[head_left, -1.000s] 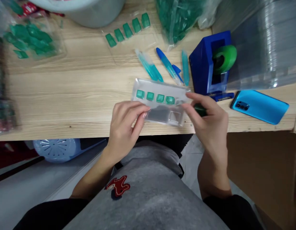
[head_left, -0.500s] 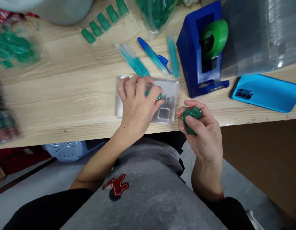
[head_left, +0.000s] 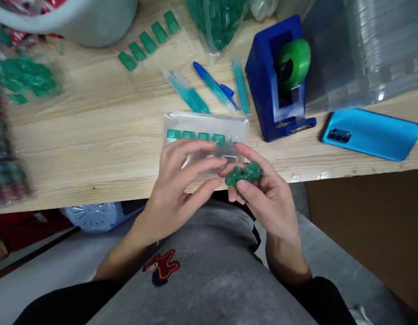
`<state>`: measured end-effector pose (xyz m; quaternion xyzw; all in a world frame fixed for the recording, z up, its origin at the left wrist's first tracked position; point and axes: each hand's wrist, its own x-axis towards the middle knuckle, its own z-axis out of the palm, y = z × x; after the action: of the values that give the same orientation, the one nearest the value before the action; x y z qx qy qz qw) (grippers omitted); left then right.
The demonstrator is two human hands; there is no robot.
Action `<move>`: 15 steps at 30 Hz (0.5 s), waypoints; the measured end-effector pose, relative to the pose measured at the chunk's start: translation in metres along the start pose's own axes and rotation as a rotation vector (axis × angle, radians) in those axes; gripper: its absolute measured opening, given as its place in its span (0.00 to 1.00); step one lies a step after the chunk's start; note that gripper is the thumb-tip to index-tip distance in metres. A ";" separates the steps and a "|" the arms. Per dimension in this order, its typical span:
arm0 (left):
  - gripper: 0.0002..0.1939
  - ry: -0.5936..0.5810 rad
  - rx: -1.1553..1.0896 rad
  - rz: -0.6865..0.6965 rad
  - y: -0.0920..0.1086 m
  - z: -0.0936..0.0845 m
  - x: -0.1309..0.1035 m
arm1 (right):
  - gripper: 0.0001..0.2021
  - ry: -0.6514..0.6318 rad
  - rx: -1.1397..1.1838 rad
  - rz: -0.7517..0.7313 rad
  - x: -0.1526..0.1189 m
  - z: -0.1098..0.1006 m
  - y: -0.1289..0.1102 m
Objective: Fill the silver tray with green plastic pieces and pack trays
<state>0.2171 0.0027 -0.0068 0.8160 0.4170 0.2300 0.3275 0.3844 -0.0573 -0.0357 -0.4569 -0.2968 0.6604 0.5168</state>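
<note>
A clear plastic tray [head_left: 205, 118] lies near the table's front edge. Several green translucent pieces [head_left: 204, 136] sit in a row of its small pockets, and the pocket at the right end of that row holds none. My left hand [head_left: 182, 189] hovers over the tray's front side, fingers apart, with nothing in it. Beside the tray's right front corner, my right hand [head_left: 266, 194] grips a small bunch of green plastic pieces [head_left: 244, 174] between thumb and fingers. Part of the tray's front is hidden behind my hands.
Behind the tray lie several blue pens [head_left: 241, 85]. A blue tape dispenser [head_left: 256, 81] and a blue phone [head_left: 371, 133] are at the right. Farther back are another clear tray [head_left: 155, 74] with green pieces, a bag of green pieces [head_left: 217, 22] and a grey bucket [head_left: 104, 22].
My left hand has lifted off the tray's row and drawn back toward me, its fingers opening. My right hand has moved left with the green pieces, closer to my left hand.
</note>
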 end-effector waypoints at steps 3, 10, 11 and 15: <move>0.14 -0.065 0.021 0.056 0.006 -0.004 -0.002 | 0.24 -0.015 -0.088 0.026 -0.005 0.006 -0.005; 0.11 0.010 0.093 0.117 0.009 -0.011 -0.011 | 0.25 -0.046 -0.183 -0.051 -0.015 0.012 -0.011; 0.10 0.030 0.123 0.130 0.009 -0.012 -0.012 | 0.25 -0.039 -0.210 -0.066 -0.016 0.013 -0.012; 0.08 0.038 0.144 0.110 0.008 -0.012 -0.015 | 0.25 -0.026 -0.251 -0.133 -0.019 0.017 -0.013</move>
<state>0.2056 -0.0089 0.0052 0.8546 0.3934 0.2325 0.2468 0.3749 -0.0699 -0.0120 -0.4888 -0.4133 0.5882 0.4943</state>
